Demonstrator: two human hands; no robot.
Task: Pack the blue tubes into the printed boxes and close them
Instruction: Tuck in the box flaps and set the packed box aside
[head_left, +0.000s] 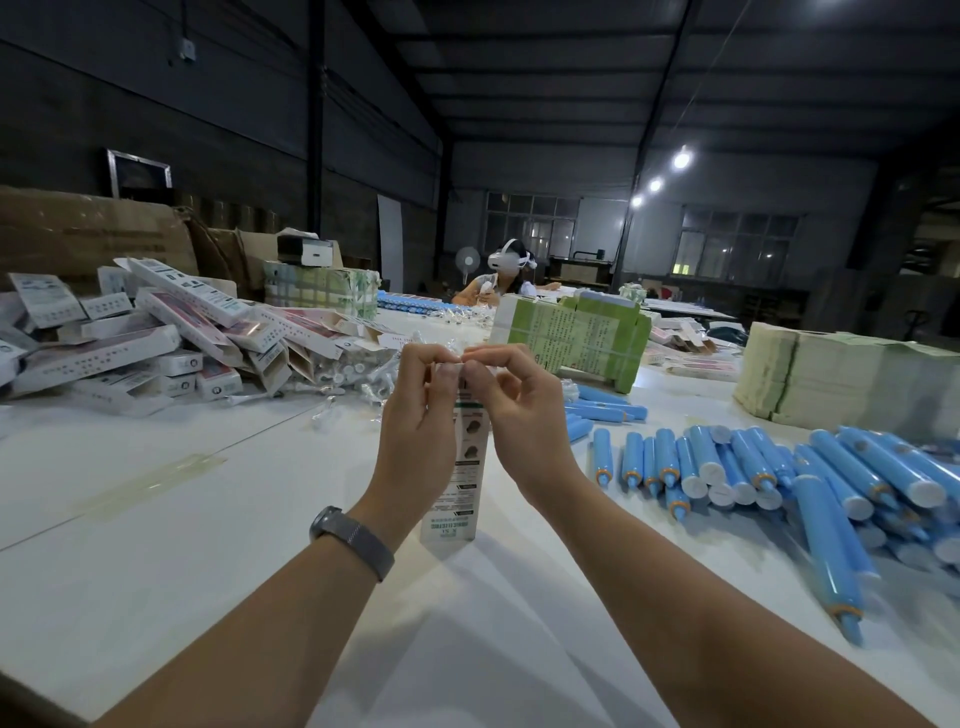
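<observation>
— So, the box (457, 467) is standing upright on the desk (182, 545), just in front of the person, and both hands are working at its top end.

— How are they holding it?

— The left hand (418, 421) is curling round the upper part of the box, fingertips pinching at the top flap. The right hand (511, 410) is pinching that same flap from the other side, thumb and forefinger together, the other fingers loosely bent. Neither is holding anything else.

— Is a tube inside?

— I cannot tell; the box walls are hiding it. The loose tubes (753, 467) are lying in a heap to the right, well apart from the box.

— What is likely going wrong from here?

— The flap is looking small and thin. If they are pressing it in crooked, it is probably creasing or catching on the rim instead of tucking. And the box is resting only on its narrow bottom end, so a sideways push at the top is liable to tip it.

— Anything else nearby?

— A pile of boxes (156, 338) is lying to the left, and flat stacks (587, 338) are sitting behind. A toppling box is unlikely to be reaching them.
</observation>
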